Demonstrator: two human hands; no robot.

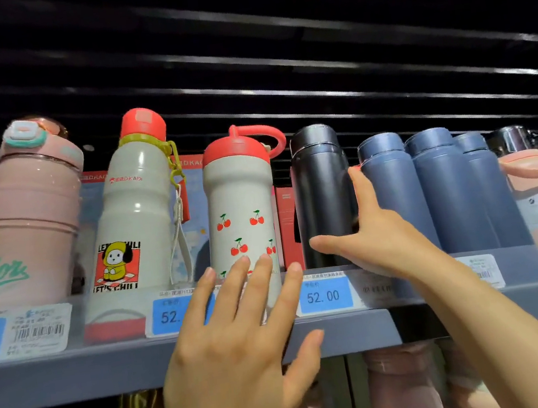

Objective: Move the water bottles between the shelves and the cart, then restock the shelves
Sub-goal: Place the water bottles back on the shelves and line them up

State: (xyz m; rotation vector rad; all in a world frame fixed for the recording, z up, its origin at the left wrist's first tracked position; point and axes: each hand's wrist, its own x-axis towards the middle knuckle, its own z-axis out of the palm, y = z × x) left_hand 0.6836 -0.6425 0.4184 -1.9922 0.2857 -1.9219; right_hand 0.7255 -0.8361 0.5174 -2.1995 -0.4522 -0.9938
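Observation:
On a high grey shelf [77, 372] stands a row of water bottles. My right hand [379, 236] grips a black bottle [321, 189] low down, thumb across its front and fingers round its right side. The black bottle stands upright on the shelf. To its left is a white bottle with cherries and a red lid [238, 191]. My left hand [239, 346] is open with fingers spread in front of the cherry bottle's lower part; I cannot tell if the fingertips touch it.
Three dark blue bottles [438, 187] stand tight against the black one's right side. A white cartoon bottle [134, 215] and a pink bottle [26, 231] stand further left. Blue price tags [324, 296] line the shelf lip. More bottles fill the shelf below [401, 389].

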